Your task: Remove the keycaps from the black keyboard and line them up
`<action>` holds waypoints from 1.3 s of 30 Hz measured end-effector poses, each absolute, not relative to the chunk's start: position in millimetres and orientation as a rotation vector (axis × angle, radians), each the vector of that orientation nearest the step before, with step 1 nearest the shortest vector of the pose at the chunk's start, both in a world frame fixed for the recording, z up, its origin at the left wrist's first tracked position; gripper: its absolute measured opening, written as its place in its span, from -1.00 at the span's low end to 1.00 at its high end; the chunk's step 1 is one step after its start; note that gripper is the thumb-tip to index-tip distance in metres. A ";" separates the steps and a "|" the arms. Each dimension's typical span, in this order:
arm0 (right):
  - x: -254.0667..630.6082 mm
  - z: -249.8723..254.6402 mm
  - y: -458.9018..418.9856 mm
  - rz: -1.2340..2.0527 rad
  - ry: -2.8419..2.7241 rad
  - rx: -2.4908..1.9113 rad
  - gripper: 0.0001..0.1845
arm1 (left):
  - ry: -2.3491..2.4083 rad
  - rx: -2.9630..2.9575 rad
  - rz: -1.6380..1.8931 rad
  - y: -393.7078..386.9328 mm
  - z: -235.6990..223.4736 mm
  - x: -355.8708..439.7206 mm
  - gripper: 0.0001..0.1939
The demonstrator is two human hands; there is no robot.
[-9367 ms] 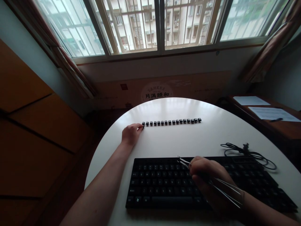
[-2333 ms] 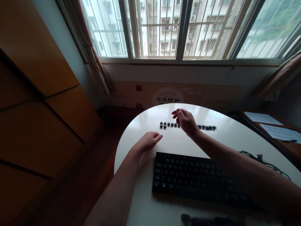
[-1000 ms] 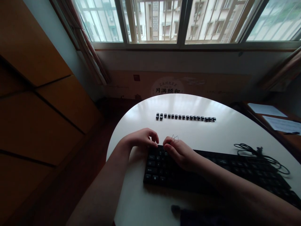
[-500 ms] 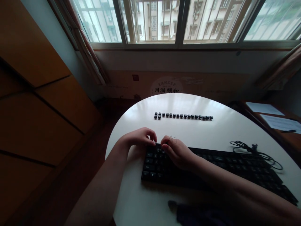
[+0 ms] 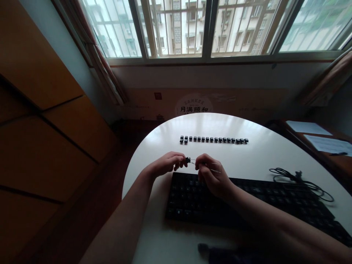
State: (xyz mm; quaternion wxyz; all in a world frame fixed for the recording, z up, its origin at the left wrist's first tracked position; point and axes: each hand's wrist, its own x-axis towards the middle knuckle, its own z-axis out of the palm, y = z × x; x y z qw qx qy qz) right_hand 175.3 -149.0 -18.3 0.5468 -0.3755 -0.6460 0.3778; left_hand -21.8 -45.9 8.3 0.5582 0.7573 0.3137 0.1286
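The left hand [image 5: 171, 161] is hovering just above the far left corner of the keyboard [image 5: 189, 198], its forearm rising from the near side; thumb and fingertips are pinching a black keycap [image 5: 187, 160]. The right hand [image 5: 211, 171] is hanging over the keyboard's left half, its forearm crossing the keys from the right; curled fingers are gripping a wire puller [image 5: 193, 160], whose ends are seemingly meeting the keycap. Beyond the keyboard, a row of keycaps [image 5: 211, 139] is lying on the table, doubling at its left end. A Windows logo is showing on the keyboard's bottom row. Well beyond the keyboard, a panel [image 5: 233, 98] is displaying the characters 月满颐和 beneath arched lettering, which is staying too faint to read surely.
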 end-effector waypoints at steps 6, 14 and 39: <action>176.9 -14.3 -150.0 0.798 -1.608 -0.903 -0.83 | 0.737 1.933 0.399 -47.0 6.2 -18.0 -0.62; 175.7 -11.4 -151.8 0.503 -1.796 -0.982 -0.81 | 0.820 1.930 0.477 -46.7 1.6 -11.9 -0.75; 178.6 11.3 -132.0 -0.064 -2.203 -1.269 -0.72 | 0.843 1.992 0.535 -47.2 -6.6 -3.8 -0.77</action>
